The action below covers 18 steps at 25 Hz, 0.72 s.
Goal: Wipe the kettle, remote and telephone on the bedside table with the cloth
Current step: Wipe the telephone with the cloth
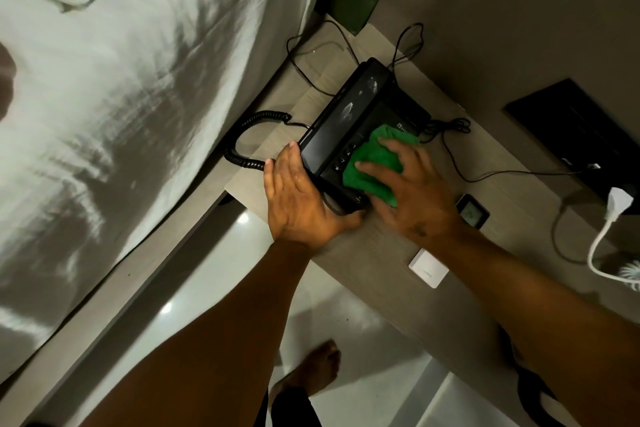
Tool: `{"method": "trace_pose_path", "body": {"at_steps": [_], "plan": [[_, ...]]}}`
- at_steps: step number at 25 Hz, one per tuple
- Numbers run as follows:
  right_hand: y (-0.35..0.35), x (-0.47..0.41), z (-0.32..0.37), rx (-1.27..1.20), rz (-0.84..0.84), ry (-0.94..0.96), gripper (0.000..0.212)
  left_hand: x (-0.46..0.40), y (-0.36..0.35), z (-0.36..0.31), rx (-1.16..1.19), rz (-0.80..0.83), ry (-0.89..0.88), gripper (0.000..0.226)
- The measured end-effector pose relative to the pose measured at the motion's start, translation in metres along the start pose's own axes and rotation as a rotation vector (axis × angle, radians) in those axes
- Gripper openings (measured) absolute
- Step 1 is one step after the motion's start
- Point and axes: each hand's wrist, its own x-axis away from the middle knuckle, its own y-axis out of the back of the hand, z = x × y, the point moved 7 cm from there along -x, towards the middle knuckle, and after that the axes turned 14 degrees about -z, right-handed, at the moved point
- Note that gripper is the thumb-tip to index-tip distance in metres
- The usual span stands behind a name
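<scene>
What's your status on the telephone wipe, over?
Left hand braces telephone. Right hand presses green cloth onto it. Coiled cord alongside, nothing blocking.

A black plastic desk telephone (349, 114) sits on the pale wood bedside table (381, 246), just right of the white-sheeted bed (121, 97). The left hand (301, 198) lies flat against the telephone's near left corner. The right hand (412, 194), fingers spread, presses a crumpled green cloth (374, 163) onto the keypad. A black coiled cord (242, 146) loops off to the left, and a small white box (427, 269) lies near the right wrist.
</scene>
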Motion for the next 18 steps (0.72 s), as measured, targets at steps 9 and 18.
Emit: {"method": "trace_pose_path", "body": {"at_steps": [9,18], "plan": [[-0.001,0.003,0.015,-0.045,0.029,-0.014,0.052,0.001,0.002,-0.001,0.017,-0.023,0.008,0.149],[0.003,-0.009,-0.044,-0.255,-0.179,-0.497,0.048,0.001,0.009,0.003,0.18,-0.025,0.022,0.142]]}}
